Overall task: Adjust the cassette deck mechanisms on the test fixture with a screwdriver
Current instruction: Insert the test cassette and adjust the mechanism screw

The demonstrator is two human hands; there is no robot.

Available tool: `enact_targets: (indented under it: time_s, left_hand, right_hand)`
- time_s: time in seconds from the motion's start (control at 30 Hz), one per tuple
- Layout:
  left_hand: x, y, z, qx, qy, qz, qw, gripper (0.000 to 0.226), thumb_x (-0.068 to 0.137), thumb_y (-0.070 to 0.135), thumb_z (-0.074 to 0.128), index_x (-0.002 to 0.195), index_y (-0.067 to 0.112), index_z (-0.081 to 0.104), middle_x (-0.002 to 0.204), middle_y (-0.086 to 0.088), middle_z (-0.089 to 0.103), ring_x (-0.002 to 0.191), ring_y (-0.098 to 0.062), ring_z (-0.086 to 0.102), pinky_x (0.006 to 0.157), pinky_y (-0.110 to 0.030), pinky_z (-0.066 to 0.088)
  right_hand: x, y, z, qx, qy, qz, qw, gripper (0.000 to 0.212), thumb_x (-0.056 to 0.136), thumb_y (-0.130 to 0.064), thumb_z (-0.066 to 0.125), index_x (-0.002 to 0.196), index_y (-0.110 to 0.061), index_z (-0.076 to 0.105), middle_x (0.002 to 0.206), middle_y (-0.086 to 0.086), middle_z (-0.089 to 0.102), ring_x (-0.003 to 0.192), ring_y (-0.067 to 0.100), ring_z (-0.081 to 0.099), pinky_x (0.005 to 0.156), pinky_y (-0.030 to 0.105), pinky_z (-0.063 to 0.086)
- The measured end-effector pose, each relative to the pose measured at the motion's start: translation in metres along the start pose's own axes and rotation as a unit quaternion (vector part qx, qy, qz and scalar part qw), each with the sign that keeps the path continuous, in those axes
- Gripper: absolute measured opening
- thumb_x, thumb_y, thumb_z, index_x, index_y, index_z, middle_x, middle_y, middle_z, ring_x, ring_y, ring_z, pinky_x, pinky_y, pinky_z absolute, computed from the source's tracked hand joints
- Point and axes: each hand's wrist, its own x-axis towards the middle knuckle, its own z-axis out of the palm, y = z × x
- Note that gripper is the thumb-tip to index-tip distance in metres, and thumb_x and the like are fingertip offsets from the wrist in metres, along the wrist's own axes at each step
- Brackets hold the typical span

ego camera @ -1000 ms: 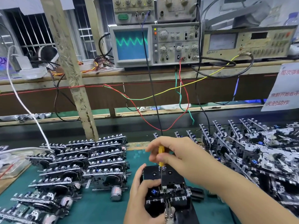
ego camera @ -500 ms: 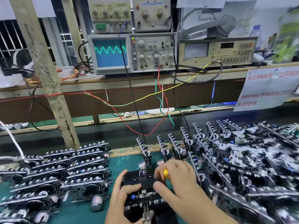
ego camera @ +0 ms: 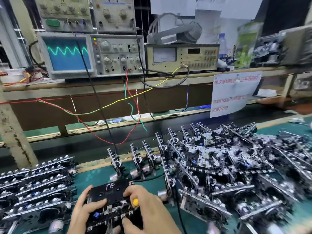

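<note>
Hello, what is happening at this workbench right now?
A person works on a cassette deck mechanism on the green bench. The left hand grips its left side; the right hand holds a yellow-handled screwdriver over it. Many more mechanisms lie around, and the oscilloscope shows a green wave.

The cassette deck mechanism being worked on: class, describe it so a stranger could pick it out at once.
Start at the oscilloscope with the green wave, then drop straight down to the green mat's near edge. The cassette deck mechanism sits there between both hands, alone topped by a black cassette marked in red.
</note>
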Motion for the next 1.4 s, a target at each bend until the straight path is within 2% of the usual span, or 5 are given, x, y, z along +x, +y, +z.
enact_targets:
  time_s: [0.23, 0.47, 0.7, 0.9, 1.4]
  left_hand:
    - [-0.002, 0.011, 0.008, 0.054, 0.024, 0.028, 0.998, 0.106, 0.029, 0.012, 0.076, 0.133, 0.003, 0.059, 0.155, -0.023, 0.037, 0.148, -0.032, 0.029, 0.112, -0.033, 0.025]
    - [-0.008, 0.028, 0.024, 0.038, 0.052, 0.015, 0.998, 0.087, 0.077, -0.028, 0.062, 0.054, 0.055, 0.069, 0.127, 0.009, 0.057, 0.127, 0.0, 0.04, 0.113, -0.029, 0.028]
    - [-0.003, 0.008, 0.001, 0.044, 0.016, -0.005, 0.999, 0.136, 0.007, 0.036, 0.066, 0.139, 0.004, 0.052, 0.154, -0.017, 0.041, 0.146, -0.029, 0.032, 0.104, -0.032, 0.028]
    - [-0.027, 0.003, -0.012, 0.25, -0.075, 0.131, 0.956, 0.058, 0.05, 0.029, 0.086, 0.098, 0.06, 0.072, 0.136, 0.049, 0.042, 0.122, 0.028, 0.037, 0.105, -0.013, 0.031]
    - [-0.001, 0.073, 0.006, 0.516, -0.101, 0.048, 0.849, 0.034, 0.073, 0.048, 0.078, 0.091, 0.032, 0.054, 0.1, 0.013, 0.061, 0.092, -0.013, 0.058, 0.075, -0.029, 0.045]
  right_hand:
    - [-0.001, -0.008, -0.008, -0.016, -0.007, -0.031, 0.999, 0.035, 0.083, -0.047, 0.059, 0.094, -0.051, 0.026, 0.125, -0.02, 0.057, 0.11, 0.004, 0.054, 0.097, 0.027, 0.033]
    - [-0.006, -0.01, -0.013, -0.001, 0.002, -0.031, 1.0, 0.032, 0.084, -0.046, 0.058, 0.093, -0.05, 0.028, 0.126, -0.024, 0.055, 0.107, -0.002, 0.05, 0.093, 0.022, 0.031]
    - [-0.008, -0.009, -0.013, 0.004, 0.0, -0.035, 0.999, 0.028, 0.083, -0.052, 0.056, 0.095, -0.046, 0.031, 0.129, -0.03, 0.048, 0.092, -0.025, 0.041, 0.09, 0.005, 0.023]
    - [-0.009, -0.006, -0.007, 0.024, 0.042, -0.031, 0.998, 0.03, 0.089, -0.05, 0.06, 0.091, -0.057, 0.032, 0.12, -0.022, 0.058, 0.105, -0.001, 0.051, 0.09, 0.024, 0.042]
    - [-0.02, -0.007, -0.004, -0.069, 0.023, -0.042, 0.996, 0.069, 0.087, -0.041, 0.074, 0.133, -0.033, 0.022, 0.131, -0.014, 0.037, 0.095, 0.005, 0.043, 0.07, 0.017, 0.032]
